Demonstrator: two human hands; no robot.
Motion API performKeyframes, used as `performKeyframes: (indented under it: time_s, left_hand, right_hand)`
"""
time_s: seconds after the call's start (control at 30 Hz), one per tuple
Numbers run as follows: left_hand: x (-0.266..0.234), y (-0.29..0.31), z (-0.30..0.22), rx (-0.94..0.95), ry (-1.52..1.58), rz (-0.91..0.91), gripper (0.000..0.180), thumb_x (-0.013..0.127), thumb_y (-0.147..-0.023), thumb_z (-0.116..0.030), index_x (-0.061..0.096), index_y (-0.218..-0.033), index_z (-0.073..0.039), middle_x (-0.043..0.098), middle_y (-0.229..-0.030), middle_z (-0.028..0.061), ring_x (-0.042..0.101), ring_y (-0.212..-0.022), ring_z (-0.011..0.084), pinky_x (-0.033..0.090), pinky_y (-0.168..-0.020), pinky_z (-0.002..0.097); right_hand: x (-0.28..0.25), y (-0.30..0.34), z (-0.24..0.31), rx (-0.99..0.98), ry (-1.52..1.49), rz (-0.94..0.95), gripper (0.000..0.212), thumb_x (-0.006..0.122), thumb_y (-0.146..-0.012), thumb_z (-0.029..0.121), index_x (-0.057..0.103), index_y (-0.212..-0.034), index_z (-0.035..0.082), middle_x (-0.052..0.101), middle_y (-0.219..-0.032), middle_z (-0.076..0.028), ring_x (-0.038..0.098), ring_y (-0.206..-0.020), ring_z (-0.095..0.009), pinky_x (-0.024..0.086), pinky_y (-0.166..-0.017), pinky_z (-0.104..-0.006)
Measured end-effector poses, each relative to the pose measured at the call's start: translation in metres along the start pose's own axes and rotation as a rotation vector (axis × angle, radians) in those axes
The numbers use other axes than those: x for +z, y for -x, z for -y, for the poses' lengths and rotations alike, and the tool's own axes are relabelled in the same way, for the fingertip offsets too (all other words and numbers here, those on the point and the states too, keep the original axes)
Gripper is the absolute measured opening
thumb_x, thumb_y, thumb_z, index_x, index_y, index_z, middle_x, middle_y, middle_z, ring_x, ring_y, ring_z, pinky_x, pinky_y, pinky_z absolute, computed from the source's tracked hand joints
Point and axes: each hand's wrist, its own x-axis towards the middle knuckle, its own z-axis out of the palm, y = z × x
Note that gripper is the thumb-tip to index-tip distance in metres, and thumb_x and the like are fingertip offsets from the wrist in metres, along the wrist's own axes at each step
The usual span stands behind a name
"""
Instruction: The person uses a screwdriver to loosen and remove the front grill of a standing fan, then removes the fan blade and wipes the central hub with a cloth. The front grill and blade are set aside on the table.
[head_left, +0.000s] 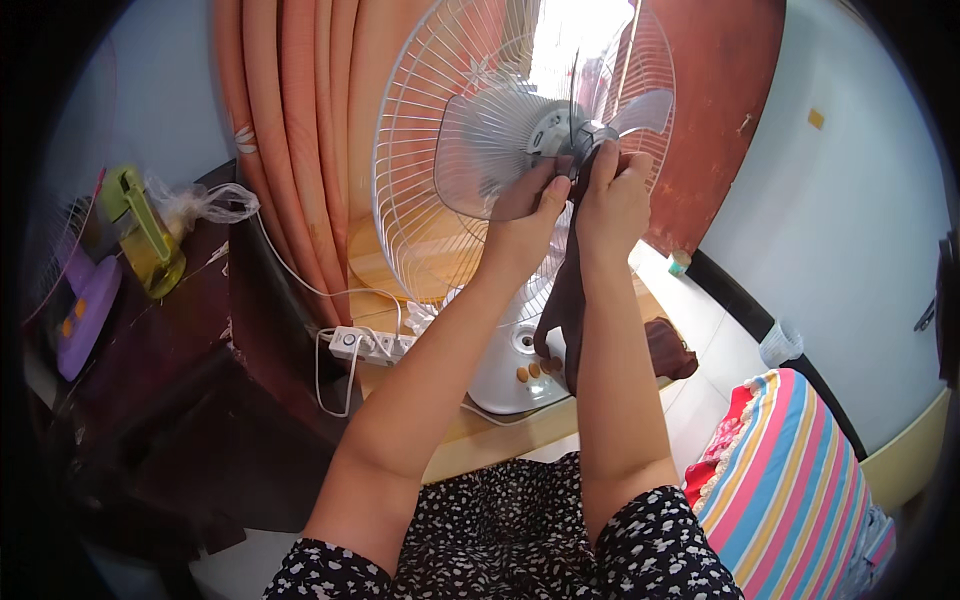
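Observation:
A white table fan [527, 340] stands before me, its grey see-through blades [470, 160] bare at the front and its wire rear cage [408, 200] behind them. My left hand [530, 225] is closed on the edge of a lower blade near the hub, its fingers showing darkly through the plastic. Close beside it, my right hand [613, 205] is closed around a dark brown cloth [568, 300] at a blade by the hub. The cloth hangs down in front of the fan's base. My fingertips at the hub are partly hidden.
A white power strip [372, 345] with cords lies left of the fan's base. Further left are a green-topped bottle [150, 245] and a purple fan base [88, 315] on a dark-covered surface [190, 330]. Striped fabric [785, 480] is at the right. An orange curtain [300, 130] hangs behind.

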Motion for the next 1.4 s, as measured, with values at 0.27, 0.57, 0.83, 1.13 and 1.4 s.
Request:
performKeyframes:
  time_s: [0.27, 0.57, 0.83, 1.13, 1.4]
  left_hand:
    - [-0.009, 0.004, 0.003, -0.109, 0.161, 0.027, 0.035, 0.056, -0.095, -0.018, 0.055, -0.123, 0.004, 0.063, -0.106, 0.0055, 0.058, -0.096, 0.0116, 0.045, -0.086, 0.0252]
    - [-0.002, 0.005, 0.015, 0.016, 0.007, -0.044, 0.031, 0.056, -0.095, -0.021, 0.059, -0.119, -0.001, 0.065, -0.102, 0.0074, 0.059, -0.093, 0.0130, 0.046, -0.083, 0.0270]
    - [-0.011, 0.006, 0.003, -0.106, 0.063, 0.052, 0.038, 0.049, -0.099, -0.025, 0.050, -0.128, 0.000, 0.058, -0.114, 0.0052, 0.057, -0.103, 0.0135, 0.047, -0.092, 0.0286]
    - [-0.011, 0.007, 0.004, -0.120, 0.118, -0.008, 0.034, 0.054, -0.097, -0.027, 0.057, -0.122, -0.003, 0.060, -0.107, 0.0004, 0.056, -0.095, 0.0083, 0.049, -0.081, 0.0234]
    - [-0.009, 0.008, 0.001, -0.209, 0.235, -0.019, 0.037, 0.053, -0.097, -0.028, 0.054, -0.124, -0.002, 0.058, -0.112, 0.0017, 0.055, -0.100, 0.0099, 0.046, -0.090, 0.0255]
  right_hand:
    - [-0.038, -0.014, -0.043, -0.647, 0.182, 0.314, 0.042, 0.061, -0.088, 0.021, 0.045, -0.119, -0.002, 0.060, -0.108, -0.023, 0.061, -0.096, -0.039, 0.050, -0.076, -0.0448]
    - [-0.027, -0.005, -0.022, -0.431, 0.281, 0.241, 0.036, 0.047, -0.095, 0.033, 0.050, -0.098, -0.003, 0.061, -0.080, -0.023, 0.061, -0.077, -0.042, 0.048, -0.066, -0.0467]
    - [-0.040, -0.025, -0.071, -0.141, -0.171, 0.294, 0.049, 0.044, -0.097, 0.042, 0.062, -0.086, -0.003, 0.063, -0.080, -0.025, 0.062, -0.076, -0.037, 0.046, -0.068, -0.0446]
    - [-0.130, -0.061, -0.155, -0.203, 0.131, -0.280, 0.043, 0.044, -0.100, 0.035, 0.047, -0.074, 0.001, 0.051, -0.064, -0.016, 0.043, -0.056, -0.028, 0.039, -0.056, -0.0376]
    - [-0.088, 0.091, -0.298, -0.088, 0.418, 0.953, 0.034, 0.059, -0.087, 0.033, 0.061, -0.092, 0.000, 0.063, -0.091, -0.023, 0.059, -0.087, -0.040, 0.048, -0.080, -0.0453]
